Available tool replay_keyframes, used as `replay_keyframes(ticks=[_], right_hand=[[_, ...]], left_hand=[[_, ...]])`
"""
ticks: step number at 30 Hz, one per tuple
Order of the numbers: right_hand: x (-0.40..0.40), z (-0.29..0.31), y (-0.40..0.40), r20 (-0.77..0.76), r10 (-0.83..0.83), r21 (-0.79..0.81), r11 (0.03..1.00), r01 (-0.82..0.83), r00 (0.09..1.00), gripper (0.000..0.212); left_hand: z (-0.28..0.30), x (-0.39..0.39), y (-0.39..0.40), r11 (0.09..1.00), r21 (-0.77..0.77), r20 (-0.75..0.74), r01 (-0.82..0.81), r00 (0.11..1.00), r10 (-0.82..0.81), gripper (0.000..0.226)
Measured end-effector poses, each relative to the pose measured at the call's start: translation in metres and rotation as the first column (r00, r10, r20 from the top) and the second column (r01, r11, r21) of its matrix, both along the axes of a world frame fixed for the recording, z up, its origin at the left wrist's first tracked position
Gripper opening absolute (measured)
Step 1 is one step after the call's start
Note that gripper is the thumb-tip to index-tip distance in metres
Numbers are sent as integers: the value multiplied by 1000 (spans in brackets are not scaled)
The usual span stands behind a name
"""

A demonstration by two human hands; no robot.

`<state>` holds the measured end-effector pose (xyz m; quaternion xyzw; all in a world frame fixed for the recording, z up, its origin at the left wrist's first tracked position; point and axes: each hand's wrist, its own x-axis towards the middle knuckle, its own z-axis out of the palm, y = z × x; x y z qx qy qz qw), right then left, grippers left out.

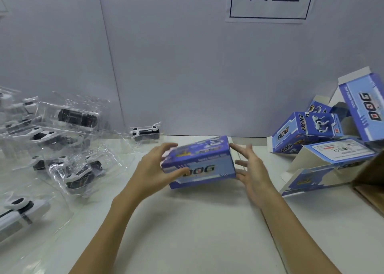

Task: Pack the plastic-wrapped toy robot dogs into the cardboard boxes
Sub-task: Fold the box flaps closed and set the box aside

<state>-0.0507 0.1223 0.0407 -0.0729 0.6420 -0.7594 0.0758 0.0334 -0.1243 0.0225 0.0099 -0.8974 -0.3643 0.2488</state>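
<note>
A blue cardboard box (pixel 204 161) printed "DOG" is tilted above the middle of the white table. My left hand (pixel 158 170) grips its left end, thumb on the front face and fingers over the top. My right hand (pixel 248 167) is spread flat at the box's right end, fingers straight, touching or almost touching it. Several toy robot dogs (pixel 79 174) in clear plastic wrap lie in a heap at the left. One more wrapped dog (pixel 145 131) sits by the back wall.
A heap of several empty blue boxes (pixel 324 136) with open flaps lies at the right. A brown carton's corner (pixel 369 182) juts in at the right edge. A grey partition wall with a paper sign (pixel 270 1) stands behind the table (pixel 197 232).
</note>
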Motion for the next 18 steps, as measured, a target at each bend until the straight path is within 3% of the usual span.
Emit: replay_keyframes(ticks=[3,6,9,12,13,15,16,18], right_hand=[[-11,-4,8,-156,102,140,987,-80,982,36],[-16,-6,13,-370,203,392,919,-45,907,54],[-14,-8,15,-419,295,527,849,-35,858,64],[-3,-12,4,-511,272,707,673,218,815,77],[1,-11,0,-551,254,695,667,269,795,86],[7,-6,-4,-562,153,498,848,184,813,91],[7,-5,-5,-556,87,365,919,149,827,84],[7,-4,-6,-520,-27,216,963,162,854,69]], left_hand=[[-6,-6,-2,976,212,-41,-57,997,67,47],[-6,-9,-1,931,346,-66,-120,986,151,63],[-1,-8,-1,825,555,-86,-110,978,188,68],[1,-9,3,701,712,-129,-39,974,186,58],[3,-8,6,659,752,-154,8,975,163,62],[8,-6,7,588,796,-236,146,969,79,76],[9,-6,6,600,774,-278,203,960,33,80],[9,-5,8,713,659,-299,238,953,-43,80]])
